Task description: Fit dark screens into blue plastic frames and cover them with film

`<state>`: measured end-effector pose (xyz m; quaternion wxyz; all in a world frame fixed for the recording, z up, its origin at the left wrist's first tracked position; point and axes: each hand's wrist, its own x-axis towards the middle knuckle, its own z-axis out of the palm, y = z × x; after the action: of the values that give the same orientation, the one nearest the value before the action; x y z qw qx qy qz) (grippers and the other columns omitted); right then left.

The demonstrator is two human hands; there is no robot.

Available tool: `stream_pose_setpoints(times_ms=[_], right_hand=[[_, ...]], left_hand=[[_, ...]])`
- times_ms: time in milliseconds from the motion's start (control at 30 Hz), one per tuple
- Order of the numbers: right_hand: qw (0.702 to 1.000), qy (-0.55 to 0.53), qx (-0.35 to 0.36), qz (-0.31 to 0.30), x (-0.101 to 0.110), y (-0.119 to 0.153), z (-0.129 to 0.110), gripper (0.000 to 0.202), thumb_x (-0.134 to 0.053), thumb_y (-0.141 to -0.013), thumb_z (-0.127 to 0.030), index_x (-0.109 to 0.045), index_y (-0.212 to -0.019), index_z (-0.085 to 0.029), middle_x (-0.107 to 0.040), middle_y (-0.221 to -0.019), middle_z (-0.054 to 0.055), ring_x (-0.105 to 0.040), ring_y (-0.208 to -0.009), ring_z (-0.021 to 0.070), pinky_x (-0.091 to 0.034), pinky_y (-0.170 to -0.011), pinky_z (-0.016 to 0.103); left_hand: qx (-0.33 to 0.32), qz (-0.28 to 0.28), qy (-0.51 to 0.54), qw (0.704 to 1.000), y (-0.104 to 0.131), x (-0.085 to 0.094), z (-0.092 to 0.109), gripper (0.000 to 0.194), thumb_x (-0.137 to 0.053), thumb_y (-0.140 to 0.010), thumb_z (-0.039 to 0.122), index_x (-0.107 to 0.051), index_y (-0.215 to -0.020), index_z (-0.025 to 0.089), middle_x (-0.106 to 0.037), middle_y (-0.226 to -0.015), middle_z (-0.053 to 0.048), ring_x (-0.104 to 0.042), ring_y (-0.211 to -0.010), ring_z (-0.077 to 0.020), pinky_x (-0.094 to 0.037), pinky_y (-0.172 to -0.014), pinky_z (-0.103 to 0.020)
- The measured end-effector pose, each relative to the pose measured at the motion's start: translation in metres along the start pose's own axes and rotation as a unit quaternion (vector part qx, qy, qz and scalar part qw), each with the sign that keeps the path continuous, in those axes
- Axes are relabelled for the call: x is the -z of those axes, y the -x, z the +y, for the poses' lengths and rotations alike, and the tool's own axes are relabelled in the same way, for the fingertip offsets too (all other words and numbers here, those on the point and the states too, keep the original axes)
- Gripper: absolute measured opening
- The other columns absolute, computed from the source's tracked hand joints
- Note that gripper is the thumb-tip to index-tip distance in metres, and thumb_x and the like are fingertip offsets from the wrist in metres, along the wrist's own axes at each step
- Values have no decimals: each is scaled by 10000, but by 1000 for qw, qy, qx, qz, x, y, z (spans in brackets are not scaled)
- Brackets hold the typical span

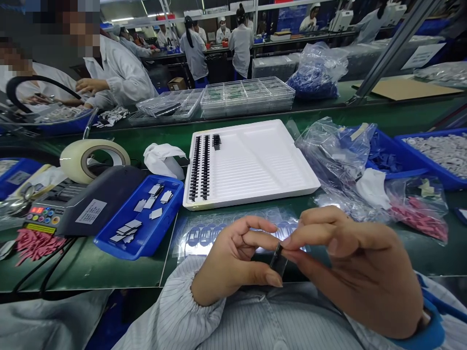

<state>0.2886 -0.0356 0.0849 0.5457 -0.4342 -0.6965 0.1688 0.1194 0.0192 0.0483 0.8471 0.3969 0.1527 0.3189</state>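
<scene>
Close to my body, at the front edge of the green table, my left hand (242,257) pinches a small black part (278,260) between thumb and fingers. My right hand (350,262) has its thumb and index fingertip closed on the upper end of the same part. Beyond the hands lies a white grooved tray (255,160), with rows of small black pieces (200,167) along its left side. A clear sheet with ring-shaped outlines (204,236) lies flat under and behind my hands.
At left are a blue bin (122,240) with white pieces, a tape roll (95,158), a dark machine (98,204) and pink strips (38,245). Bagged pink parts (419,214) and blue bins (404,163) stand right. Clear trays (248,97) and people are behind.
</scene>
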Motion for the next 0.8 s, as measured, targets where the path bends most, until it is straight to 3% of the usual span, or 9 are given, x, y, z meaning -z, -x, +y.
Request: stream_pose_setpoints(times_ms=[267, 700, 800], right_hand=[[1000, -15, -13, 16, -5, 2, 2, 374, -605, -753, -7, -318, -806, -241, -696, -755, -58, -573, -755, 117, -493, -666, 235], [998, -66, -15, -8, -9, 3, 3, 326, -537, -790, 17, -353, -855, -245, -614, -765, -28, -536, -731, 143, -486, -633, 299], [998, -68, -15, 4, -10, 4, 4, 347, -545, -784, 22, -362, -897, -250, -643, -872, 0, -553, -822, 159, -509, -690, 312]], left_hand=[[-10, -5, 5, 1000, -1, -1, 1, 473, -801, -592, 58, -635, -1002, 224, -754, -835, 17, -680, -767, -97, -521, -684, -163], [-5, 12, 16, 1000, -1, -2, -1, 504, -817, -553, 45, -650, -991, 230, -757, -827, 26, -675, -736, -89, -518, -667, -160], [-14, 7, 19, 1000, -2, -2, -1, 498, -810, -561, 34, -647, -991, 226, -753, -820, 31, -678, -740, -92, -525, -679, -165]])
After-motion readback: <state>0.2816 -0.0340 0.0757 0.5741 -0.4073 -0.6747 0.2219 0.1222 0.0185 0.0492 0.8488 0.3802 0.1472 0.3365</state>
